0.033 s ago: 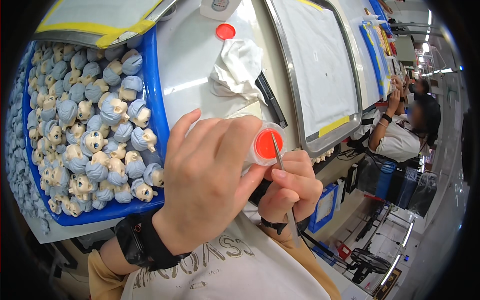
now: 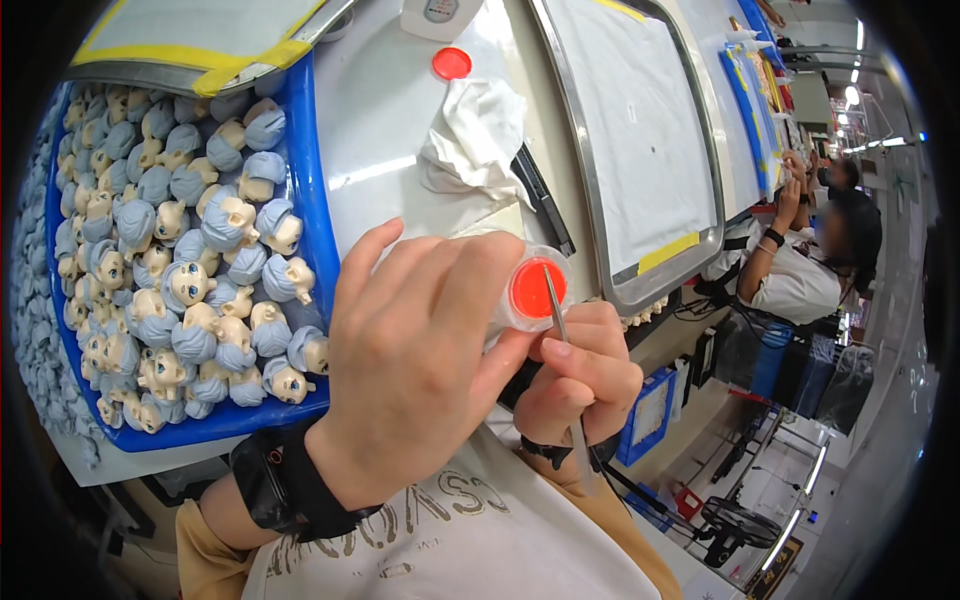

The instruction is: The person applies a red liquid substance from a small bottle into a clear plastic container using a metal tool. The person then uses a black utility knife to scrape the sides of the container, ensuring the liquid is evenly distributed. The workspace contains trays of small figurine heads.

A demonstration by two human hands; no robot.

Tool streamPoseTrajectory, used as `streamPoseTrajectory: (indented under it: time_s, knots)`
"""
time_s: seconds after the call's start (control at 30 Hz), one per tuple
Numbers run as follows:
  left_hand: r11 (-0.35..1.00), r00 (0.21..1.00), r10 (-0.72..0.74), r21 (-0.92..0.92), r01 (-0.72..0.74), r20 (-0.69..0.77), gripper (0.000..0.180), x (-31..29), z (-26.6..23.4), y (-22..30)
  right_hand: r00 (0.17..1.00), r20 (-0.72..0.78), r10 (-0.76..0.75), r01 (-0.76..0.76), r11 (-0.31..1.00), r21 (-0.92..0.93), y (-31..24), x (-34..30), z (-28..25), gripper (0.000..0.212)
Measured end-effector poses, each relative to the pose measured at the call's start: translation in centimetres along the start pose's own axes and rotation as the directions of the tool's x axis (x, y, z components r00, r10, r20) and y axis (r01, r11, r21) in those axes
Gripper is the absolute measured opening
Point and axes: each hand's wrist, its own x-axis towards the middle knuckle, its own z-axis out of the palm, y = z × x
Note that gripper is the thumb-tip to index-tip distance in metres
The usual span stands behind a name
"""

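Note:
My left hand [image 2: 410, 360] is wrapped round a small clear jar [image 2: 503, 318], tilted so that its mouth faces me. Bright red paint-like stuff [image 2: 527, 293] shows inside it. Between the thumb and fingers of my right hand [image 2: 585, 385] is a slim metal tool, pointed like a pick or tweezers [image 2: 556, 304]; which of these I cannot tell. Its tip reaches the red stuff, while its other end sticks out below my hand. Farther off, a red round lid [image 2: 452, 63] lies on the table above a crumpled white cloth [image 2: 480, 130].
On the left, a blue tray [image 2: 312, 200] holds many doll heads with grey-blue hair. A metal tray [image 2: 716, 215] lined with white sheet lies at right, a black box cutter [image 2: 545, 205] beside it. A white bottle [image 2: 440, 18] stands at the back. Another person [image 2: 800, 270] sits far right.

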Motion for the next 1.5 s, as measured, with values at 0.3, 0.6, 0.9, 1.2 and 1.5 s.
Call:
streamPoseTrajectory:
  time_s: [0.3, 0.6, 0.9, 1.2, 1.5]
  knots:
    - [1.000, 1.000, 0.006, 0.014, -0.006, -0.010, 0.051, 0.0, 0.1, 0.0, 0.993, -0.043, -0.110, 0.101, 0.979, -0.177, 0.8, -0.4, 0.9, 0.028]
    - [1.000, 1.000, -0.004, -0.007, 0.004, -0.010, 0.052, 0.0, 0.1, 0.0, 0.999, -0.037, -0.031, 0.031, 0.999, 0.009, 0.3, 0.2, 0.1, 0.029]
    - [1.000, 1.000, -0.018, -0.025, 0.017, -0.025, 0.051, 0.0, 0.1, 0.1, 0.996, -0.091, 0.022, -0.016, 0.998, 0.067, 0.1, 0.4, 0.3, 0.029]
    - [1.000, 1.000, -0.020, -0.020, 0.020, -0.019, 0.050, 0.0, 0.0, 0.1, 0.981, -0.192, -0.029, 0.065, 0.981, 0.183, 0.7, 1.0, 0.6, 0.039]
    - [0.999, 0.999, -0.021, -0.025, 0.021, -0.029, 0.051, 0.0, 0.1, 0.1, 0.994, -0.104, 0.017, -0.009, 0.997, 0.077, 0.4, 1.9, 0.2, 0.044]
